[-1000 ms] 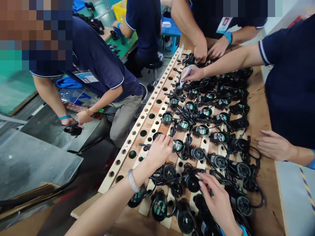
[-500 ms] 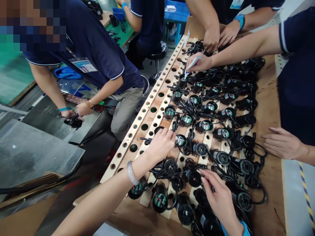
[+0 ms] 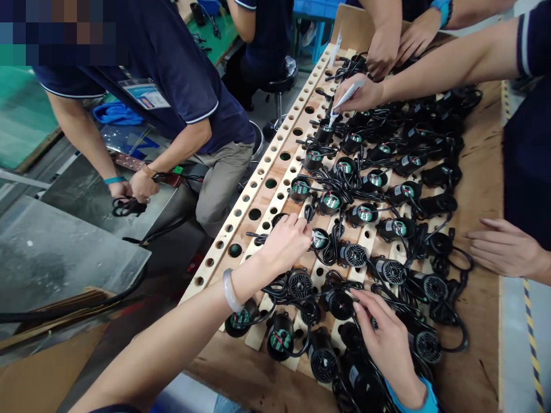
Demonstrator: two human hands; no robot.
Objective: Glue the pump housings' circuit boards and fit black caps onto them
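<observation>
My left hand (image 3: 286,244), a pale bangle on its wrist, is closed in a pinch above a black round housing with a green circuit board (image 3: 319,239). A thin whitish tip shows beyond its fingers; what they hold is mostly hidden. Lower right, my right hand (image 3: 385,335) has its fingers apart, the fingertips beside a black housing (image 3: 340,303). Rows of black housings and coiled black cables lie on a wooden rack with drilled holes (image 3: 253,214). Some housings show green boards, others a slotted black face (image 3: 353,254).
Across the rack, another person's hand (image 3: 359,94) holds a white pen (image 3: 349,96) over a housing. Another hand (image 3: 505,246) rests at the right edge, and more hands are at the far end. On the left, a person holds a black part (image 3: 129,206) over a metal tray (image 3: 94,229).
The view has shifted slightly. My hands keep nearly the same places over the housings. The person on the left has lowered the black part and moved their hands a little.
</observation>
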